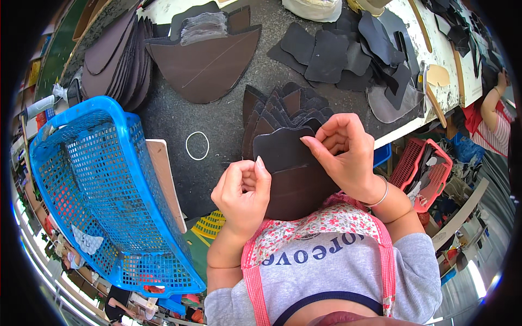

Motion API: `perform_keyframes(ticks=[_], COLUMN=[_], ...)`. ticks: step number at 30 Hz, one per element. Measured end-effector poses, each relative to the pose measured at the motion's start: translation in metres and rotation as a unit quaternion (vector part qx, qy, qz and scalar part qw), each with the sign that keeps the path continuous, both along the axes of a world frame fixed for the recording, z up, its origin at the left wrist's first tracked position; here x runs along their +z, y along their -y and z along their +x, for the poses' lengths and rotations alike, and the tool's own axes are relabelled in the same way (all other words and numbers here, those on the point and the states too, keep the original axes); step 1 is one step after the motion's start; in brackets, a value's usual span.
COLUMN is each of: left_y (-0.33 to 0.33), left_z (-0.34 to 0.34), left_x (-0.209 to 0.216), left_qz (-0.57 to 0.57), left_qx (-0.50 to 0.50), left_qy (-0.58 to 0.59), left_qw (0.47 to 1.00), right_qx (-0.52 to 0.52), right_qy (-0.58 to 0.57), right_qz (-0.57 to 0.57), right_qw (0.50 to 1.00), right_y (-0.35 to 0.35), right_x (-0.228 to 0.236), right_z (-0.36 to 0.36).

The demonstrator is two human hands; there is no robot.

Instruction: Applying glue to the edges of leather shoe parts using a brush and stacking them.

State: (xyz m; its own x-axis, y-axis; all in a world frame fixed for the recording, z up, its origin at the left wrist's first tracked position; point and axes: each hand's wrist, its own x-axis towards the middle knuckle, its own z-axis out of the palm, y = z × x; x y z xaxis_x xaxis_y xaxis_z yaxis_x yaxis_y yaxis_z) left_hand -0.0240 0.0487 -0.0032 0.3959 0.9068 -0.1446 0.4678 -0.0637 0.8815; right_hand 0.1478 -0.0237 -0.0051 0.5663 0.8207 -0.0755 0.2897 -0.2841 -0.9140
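Black sheeting (283, 149) was pinched at its left edge by the left grip (242, 190). Closure of the right grip (346, 145) could not be determined.

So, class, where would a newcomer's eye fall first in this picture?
Probably on the large blue mesh basket at left. Near the centre, the left hand and right hand are at the edges of a black and brown leather-like panel. A thin white ring stands out on the dark tabletop between basket and hands.
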Motion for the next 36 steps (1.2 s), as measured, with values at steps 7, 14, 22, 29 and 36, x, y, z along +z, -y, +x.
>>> perform_keyframes(ticks=[7, 14, 22, 29, 36], left_y=[0.001, 0.004, -0.001, 0.005, 0.007], left_z=[0.004, 0.008, -0.001, -0.008, -0.005], left_x=[-0.004, -0.001, 0.014, 0.009, 0.01], left_qz=[0.065, 0.123, 0.249, 0.176, 0.169], left_qx=[0.003, -0.007, -0.036, -0.097, -0.065], left_qy=[-0.027, -0.059, -0.081, -0.138, -0.094], left_qw=[0.997, 0.991, 0.964, 0.97, 0.979], right_qx=[0.006, 0.015, -0.005, -0.004, 0.001], right_qy=[0.057, 0.105, 0.083, 0.053, 0.017], right_qz=[-0.002, -0.06, -0.073, -0.03, -0.057], right_qw=[0.998, 0.993, 0.994, 0.998, 0.998], right_y=[0.0, -0.006, 0.02, 0.039, 0.041], right_x=[0.001, 0.015, 0.024, 0.015, 0.015], right_z=[-0.002, -0.001, 0.014, 0.017, 0.018])
